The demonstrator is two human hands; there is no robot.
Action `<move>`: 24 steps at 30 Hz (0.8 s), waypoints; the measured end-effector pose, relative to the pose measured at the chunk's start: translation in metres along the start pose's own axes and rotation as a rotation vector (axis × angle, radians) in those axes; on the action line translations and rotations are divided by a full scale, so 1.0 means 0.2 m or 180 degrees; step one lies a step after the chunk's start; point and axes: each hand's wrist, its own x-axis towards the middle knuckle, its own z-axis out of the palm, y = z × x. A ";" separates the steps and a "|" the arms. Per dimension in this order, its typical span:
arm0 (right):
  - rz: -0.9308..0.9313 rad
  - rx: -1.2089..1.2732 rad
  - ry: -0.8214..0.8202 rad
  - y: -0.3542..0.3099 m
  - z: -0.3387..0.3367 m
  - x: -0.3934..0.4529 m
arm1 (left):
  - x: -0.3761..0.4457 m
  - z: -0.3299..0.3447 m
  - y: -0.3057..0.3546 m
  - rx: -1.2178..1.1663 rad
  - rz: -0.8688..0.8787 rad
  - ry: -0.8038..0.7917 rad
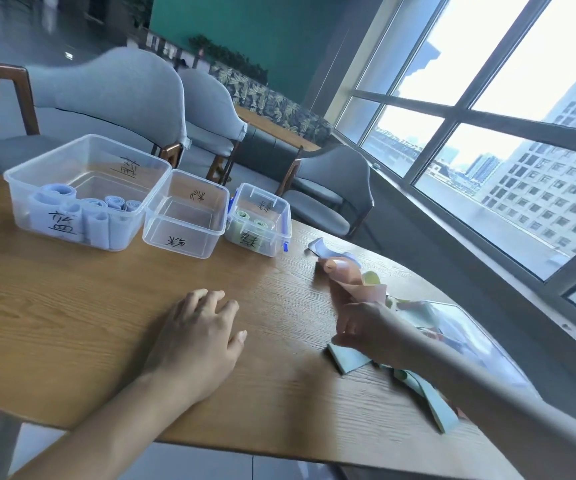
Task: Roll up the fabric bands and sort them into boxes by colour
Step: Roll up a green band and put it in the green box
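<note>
Three clear boxes stand in a row at the table's far side. The large left box (23,188) holds several rolled blue bands (113,202). The middle box (155,233) has nothing in it. The small right box (281,216) holds two green rolls (243,216). My right hand (362,327) grips a pink band (355,282) lifted from a loose heap of pink, green and blue bands (418,382) on the right. My left hand (196,341) rests flat on the table, fingers relaxed.
The wooden table (72,306) curves away at the right near a big window (487,133). A clear lid or tray (470,337) lies under the heap. Grey chairs (113,91) stand behind the boxes.
</note>
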 end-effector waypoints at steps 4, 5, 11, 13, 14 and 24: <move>0.0244 -0.0109 -0.0047 0.01 0.08 -0.11 | -0.01 -0.01 0.00 -0.0210 0.0031 -0.0035; 0.0264 -0.0076 -0.0010 0.01 0.10 -0.13 | -0.01 -0.01 0.00 -0.0258 0.0042 -0.0021; 0.0196 -0.0464 0.0386 -0.06 0.17 -0.19 | -0.02 -0.05 -0.01 -0.0480 0.0192 0.0037; 0.0272 -0.0579 0.0511 -0.09 0.19 -0.20 | -0.03 -0.07 -0.01 -0.0515 0.0234 0.0022; 0.0324 -0.0524 0.0622 -0.10 0.20 -0.20 | -0.03 -0.07 0.00 -0.0537 0.0252 0.0015; -0.0121 -0.0257 0.1070 -0.32 0.22 -0.22 | -0.04 -0.14 -0.04 -0.0795 0.0356 -0.0020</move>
